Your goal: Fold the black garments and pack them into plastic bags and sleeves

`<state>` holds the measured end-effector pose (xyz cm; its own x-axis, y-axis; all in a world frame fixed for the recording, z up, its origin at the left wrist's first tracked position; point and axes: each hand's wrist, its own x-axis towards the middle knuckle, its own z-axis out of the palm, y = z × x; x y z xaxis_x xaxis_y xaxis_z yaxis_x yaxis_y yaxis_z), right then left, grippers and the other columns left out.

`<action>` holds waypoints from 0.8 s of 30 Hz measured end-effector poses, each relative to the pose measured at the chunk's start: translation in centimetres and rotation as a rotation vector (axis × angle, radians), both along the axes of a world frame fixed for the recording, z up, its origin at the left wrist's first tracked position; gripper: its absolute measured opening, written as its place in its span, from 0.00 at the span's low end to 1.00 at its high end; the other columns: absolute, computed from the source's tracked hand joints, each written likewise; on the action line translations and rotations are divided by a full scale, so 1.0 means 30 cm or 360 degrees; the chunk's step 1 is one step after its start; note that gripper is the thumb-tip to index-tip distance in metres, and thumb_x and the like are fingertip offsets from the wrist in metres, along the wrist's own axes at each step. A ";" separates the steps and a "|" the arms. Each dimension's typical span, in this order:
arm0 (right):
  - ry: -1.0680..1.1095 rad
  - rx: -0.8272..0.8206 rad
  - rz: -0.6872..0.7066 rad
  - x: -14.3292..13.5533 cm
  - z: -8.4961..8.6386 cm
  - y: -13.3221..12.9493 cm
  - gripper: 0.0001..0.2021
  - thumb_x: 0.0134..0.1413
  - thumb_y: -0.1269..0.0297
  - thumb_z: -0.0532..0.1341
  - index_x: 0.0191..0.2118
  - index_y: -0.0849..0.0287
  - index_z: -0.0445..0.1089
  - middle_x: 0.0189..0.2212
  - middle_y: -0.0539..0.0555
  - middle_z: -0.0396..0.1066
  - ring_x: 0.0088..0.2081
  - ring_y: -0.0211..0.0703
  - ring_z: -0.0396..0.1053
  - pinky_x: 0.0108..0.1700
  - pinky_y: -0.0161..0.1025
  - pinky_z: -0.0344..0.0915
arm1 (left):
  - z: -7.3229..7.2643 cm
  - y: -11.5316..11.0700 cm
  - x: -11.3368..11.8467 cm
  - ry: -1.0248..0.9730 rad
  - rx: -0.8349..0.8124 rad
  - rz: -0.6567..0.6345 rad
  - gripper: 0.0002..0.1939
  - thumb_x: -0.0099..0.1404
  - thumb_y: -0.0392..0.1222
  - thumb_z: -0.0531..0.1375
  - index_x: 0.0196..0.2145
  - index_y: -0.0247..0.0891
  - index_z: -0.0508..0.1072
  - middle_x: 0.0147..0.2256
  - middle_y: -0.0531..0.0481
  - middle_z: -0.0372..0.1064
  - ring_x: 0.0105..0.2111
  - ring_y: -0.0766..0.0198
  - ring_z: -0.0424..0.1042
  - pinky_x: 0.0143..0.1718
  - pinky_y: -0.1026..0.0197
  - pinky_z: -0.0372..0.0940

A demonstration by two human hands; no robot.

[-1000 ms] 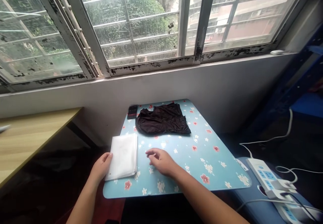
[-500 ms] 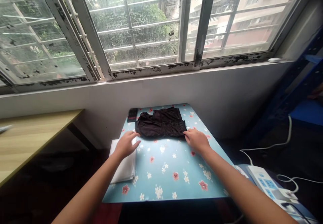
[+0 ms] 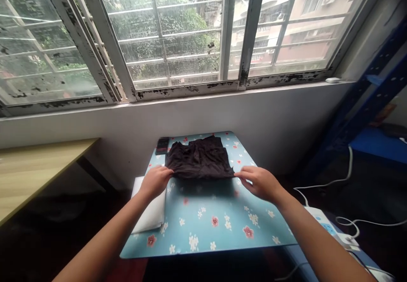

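Note:
A black garment (image 3: 199, 159) lies bunched and partly folded on the far half of a small table with a blue floral top (image 3: 203, 227); its exact kind cannot be made out. My left hand (image 3: 156, 181) pinches the garment's near left corner. At the near right corner, my right hand (image 3: 260, 183) has the fabric between thumb and fingertips. The near edge is stretched between both hands, slightly raised, with a shadow under it.
White folded sheets (image 3: 149, 214) lie at the table's left edge, under my left forearm. A small dark blurred object (image 3: 162, 145) sits at the far left corner. A yellow wooden desk (image 3: 41, 163) stands left, a power strip (image 3: 327, 227) with cables right, a blue shelf frame (image 3: 359, 91) beyond.
My left hand has closed on the garment's near left corner, where its fingers were apart before. The near edge has been lifted and pulled taut. The view has shifted slightly.

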<state>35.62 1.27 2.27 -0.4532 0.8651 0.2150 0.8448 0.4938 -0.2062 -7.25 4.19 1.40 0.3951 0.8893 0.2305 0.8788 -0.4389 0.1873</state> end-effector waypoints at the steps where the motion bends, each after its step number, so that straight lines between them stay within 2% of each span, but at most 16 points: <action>1: -0.0037 -0.0068 0.0033 0.007 -0.003 -0.039 0.17 0.64 0.64 0.53 0.47 0.50 0.79 0.40 0.57 0.77 0.39 0.47 0.72 0.41 0.39 0.63 | 0.002 -0.048 -0.005 -0.0021 -0.0051 -0.0102 0.14 0.71 0.41 0.56 0.44 0.46 0.83 0.40 0.44 0.79 0.43 0.50 0.73 0.50 0.51 0.65; 3: -0.0114 -0.0255 0.0069 0.016 -0.011 -0.121 0.14 0.59 0.67 0.56 0.41 0.48 0.79 0.37 0.55 0.76 0.36 0.45 0.72 0.37 0.39 0.61 | -0.001 -0.148 -0.005 -0.0050 -0.0215 -0.0266 0.13 0.70 0.41 0.58 0.43 0.48 0.83 0.39 0.45 0.79 0.41 0.51 0.75 0.47 0.52 0.66; 6: -0.0153 -0.0666 0.0100 0.024 -0.026 -0.210 0.10 0.51 0.69 0.61 0.35 0.47 0.78 0.34 0.51 0.77 0.33 0.44 0.73 0.35 0.38 0.59 | -0.013 -0.270 0.007 -0.0125 -0.0444 -0.0281 0.09 0.67 0.42 0.61 0.40 0.50 0.83 0.35 0.46 0.79 0.38 0.52 0.76 0.43 0.55 0.65; 8: -0.0121 -0.0877 0.0101 0.028 -0.031 -0.216 0.09 0.48 0.65 0.65 0.38 0.47 0.77 0.31 0.49 0.77 0.32 0.44 0.73 0.33 0.37 0.59 | -0.016 -0.299 0.013 -0.0192 -0.0575 -0.0294 0.07 0.65 0.46 0.64 0.40 0.51 0.82 0.34 0.49 0.79 0.37 0.53 0.76 0.42 0.56 0.65; 9: -0.0105 -0.0892 0.0099 0.030 -0.029 -0.198 0.09 0.49 0.62 0.66 0.38 0.47 0.77 0.31 0.49 0.78 0.32 0.45 0.73 0.33 0.37 0.60 | -0.016 -0.294 0.013 -0.0234 -0.0601 -0.0279 0.08 0.65 0.48 0.64 0.41 0.51 0.82 0.34 0.49 0.79 0.37 0.53 0.76 0.41 0.57 0.65; 11: -0.0083 -0.0704 0.0064 0.028 -0.023 -0.127 0.07 0.55 0.58 0.64 0.38 0.49 0.77 0.34 0.51 0.78 0.35 0.46 0.74 0.36 0.38 0.63 | -0.013 -0.247 0.011 -0.0316 -0.0546 -0.0153 0.11 0.67 0.50 0.61 0.42 0.49 0.81 0.37 0.49 0.79 0.38 0.53 0.76 0.42 0.57 0.66; 13: -0.0073 -0.0390 -0.0038 0.017 -0.020 -0.024 0.11 0.61 0.60 0.58 0.41 0.52 0.78 0.40 0.55 0.78 0.41 0.48 0.74 0.42 0.39 0.66 | -0.014 -0.163 0.006 -0.0340 -0.0420 0.0055 0.15 0.68 0.50 0.57 0.42 0.45 0.82 0.39 0.46 0.79 0.39 0.53 0.76 0.42 0.57 0.66; 15: -0.0056 -0.0249 -0.0148 -0.003 -0.028 0.083 0.18 0.64 0.63 0.54 0.55 0.56 0.74 0.53 0.61 0.74 0.53 0.52 0.71 0.53 0.43 0.64 | -0.024 -0.068 0.005 -0.0255 -0.0399 0.0208 0.18 0.68 0.50 0.56 0.46 0.42 0.81 0.42 0.43 0.79 0.40 0.52 0.77 0.43 0.56 0.67; 17: -0.0065 -0.0201 -0.0205 -0.028 -0.045 0.174 0.24 0.63 0.64 0.55 0.63 0.58 0.68 0.60 0.64 0.68 0.60 0.54 0.66 0.58 0.46 0.62 | -0.042 0.017 0.009 -0.0179 -0.0438 0.0278 0.18 0.67 0.50 0.57 0.48 0.40 0.81 0.45 0.42 0.79 0.42 0.52 0.77 0.45 0.56 0.67; 20: -0.0101 -0.0208 -0.0247 -0.059 -0.073 0.259 0.23 0.59 0.65 0.57 0.60 0.59 0.72 0.58 0.63 0.71 0.58 0.55 0.68 0.56 0.45 0.63 | -0.071 0.101 0.021 -0.0118 -0.0498 0.0306 0.16 0.64 0.49 0.61 0.44 0.40 0.83 0.43 0.43 0.80 0.42 0.51 0.78 0.44 0.57 0.68; 24: -0.0130 -0.0226 -0.0280 -0.071 -0.099 0.295 0.17 0.58 0.66 0.58 0.50 0.55 0.79 0.49 0.58 0.77 0.52 0.50 0.73 0.51 0.40 0.64 | -0.103 0.139 0.033 -0.0053 -0.0577 0.0324 0.08 0.61 0.43 0.64 0.35 0.42 0.84 0.37 0.47 0.81 0.39 0.55 0.79 0.39 0.61 0.67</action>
<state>33.48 10.11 -0.70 -0.3039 0.9511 0.0545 0.9320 0.3087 -0.1902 -6.24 8.37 -1.69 0.2003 0.9744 -0.1022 0.9317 -0.1572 0.3273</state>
